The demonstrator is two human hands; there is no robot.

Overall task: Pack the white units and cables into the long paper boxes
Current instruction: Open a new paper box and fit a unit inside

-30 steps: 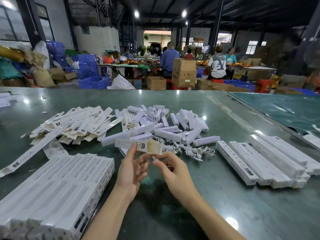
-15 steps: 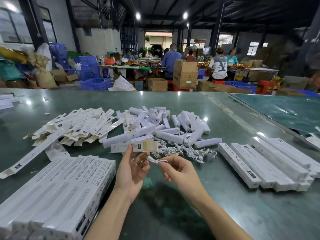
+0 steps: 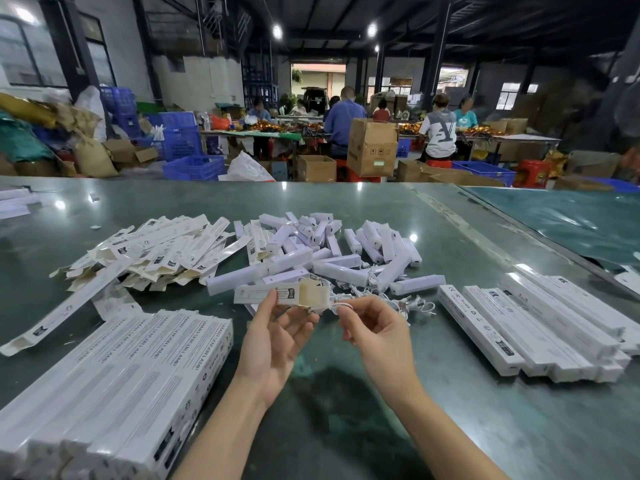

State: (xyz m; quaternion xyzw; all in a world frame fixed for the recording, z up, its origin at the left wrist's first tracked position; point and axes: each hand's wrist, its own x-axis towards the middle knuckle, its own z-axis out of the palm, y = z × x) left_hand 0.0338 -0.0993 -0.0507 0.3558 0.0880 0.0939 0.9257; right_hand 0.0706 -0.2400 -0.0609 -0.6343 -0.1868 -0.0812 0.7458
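1. While steadied above the counter (image 3: 346,427), long paper box (image 3: 265,294) pinched in left hand (image 3: 273,344), fingers (image 3: 270,301) clamped on its near side, open flap end turned toward the other hand; likely held level so the mouth stays easy to feed.
2. Coiled white cable (image 3: 341,306) nipped between thumb and fingertips of right hand (image 3: 377,332), just beside the box mouth, perhaps touching it; hard to tell whether the tip is already inside. Kept bunched small, presumably to slide in without snagging.
3. Pile of white units (image 3: 311,261) lying loose mid-counter, well within reach, with more tangled cables (image 3: 412,306) at its near edge: stock close to the working spot.
4. Flat unfolded cartons (image 3: 152,247) heaped to the left of the units, ready to be picked up next.
5. Closed boxes (image 3: 519,327) lined up side by side on the right, and a second stack (image 3: 114,382) at near left, seemingly finished packs parked out of the way.
6. Step in hand, by judgement: feeding the cable in, then shutting the flap.
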